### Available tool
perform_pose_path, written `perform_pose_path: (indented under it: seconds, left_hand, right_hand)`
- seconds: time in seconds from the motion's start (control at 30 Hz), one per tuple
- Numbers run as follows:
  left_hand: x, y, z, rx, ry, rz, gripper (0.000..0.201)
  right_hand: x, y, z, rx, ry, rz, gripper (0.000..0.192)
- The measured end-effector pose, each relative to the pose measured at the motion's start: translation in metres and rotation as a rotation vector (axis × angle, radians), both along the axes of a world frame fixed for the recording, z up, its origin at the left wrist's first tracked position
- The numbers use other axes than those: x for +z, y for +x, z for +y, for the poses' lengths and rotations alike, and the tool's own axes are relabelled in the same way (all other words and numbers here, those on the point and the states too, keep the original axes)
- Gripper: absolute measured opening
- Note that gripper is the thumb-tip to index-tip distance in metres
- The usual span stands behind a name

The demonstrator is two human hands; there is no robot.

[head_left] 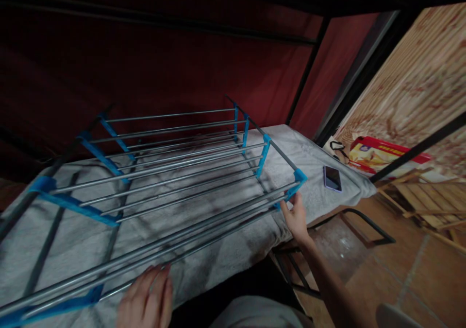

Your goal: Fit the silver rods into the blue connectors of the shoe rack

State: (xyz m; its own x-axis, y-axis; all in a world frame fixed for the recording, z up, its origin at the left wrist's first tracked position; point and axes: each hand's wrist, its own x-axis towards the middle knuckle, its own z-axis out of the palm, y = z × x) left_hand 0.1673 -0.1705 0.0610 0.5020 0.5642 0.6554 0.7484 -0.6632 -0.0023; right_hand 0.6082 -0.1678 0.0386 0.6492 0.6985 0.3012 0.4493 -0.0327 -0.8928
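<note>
A shoe rack [196,167] of grey metal tubes and blue plastic brackets lies on a grey blanket [218,262]. My right hand [295,218] grips the blue bracket [299,177] at the rack's near right corner, thumb and fingers around its lower end. At the bottom left, the fingers of my left hand [147,299] are bent over the lowest near tube [118,289]; its thumb is hidden. Another blue bracket [61,308] joins the near tubes at the left, partly cut off by the frame's edge.
A phone [332,179] lies on the blanket to the right. Dark metal posts [307,70] and bars frame the space before a red cloth [163,70]. A red and yellow box [382,154], a folded wooden piece [425,201] and a black metal-framed stool [338,240] stand beyond the right edge.
</note>
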Motion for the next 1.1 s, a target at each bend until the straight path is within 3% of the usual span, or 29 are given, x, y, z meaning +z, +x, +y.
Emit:
perform_pose_path:
  seconds: [0.13,0.27,0.37,0.63,0.87,1.1]
  left_hand:
    - [0.012,0.048,0.026,0.041,0.102,0.148,0.054]
    - [0.029,0.065,0.044,0.035,0.123,0.206,0.038]
    - [0.034,0.065,0.048,-0.008,0.088,0.218,0.037]
    - [0.036,0.063,0.048,0.030,0.069,0.260,0.036]
    - [0.037,0.059,0.051,0.006,0.089,0.305,0.034]
    - [0.034,0.053,0.054,0.000,0.094,0.370,0.034]
  right_hand:
    - [0.002,-0.007,0.004,-0.076,-0.067,-0.077,0.045]
    - [0.001,-0.007,0.004,-0.077,-0.063,-0.108,0.035]
    - [-0.002,-0.003,0.004,-0.069,-0.080,-0.147,0.031]
    - [-0.012,0.006,0.007,-0.125,-0.266,-0.338,0.024]
    - [-0.014,0.010,0.013,-0.165,-0.289,-0.374,0.015]
    - [-0.013,0.012,0.018,-0.178,-0.301,-0.385,0.019]
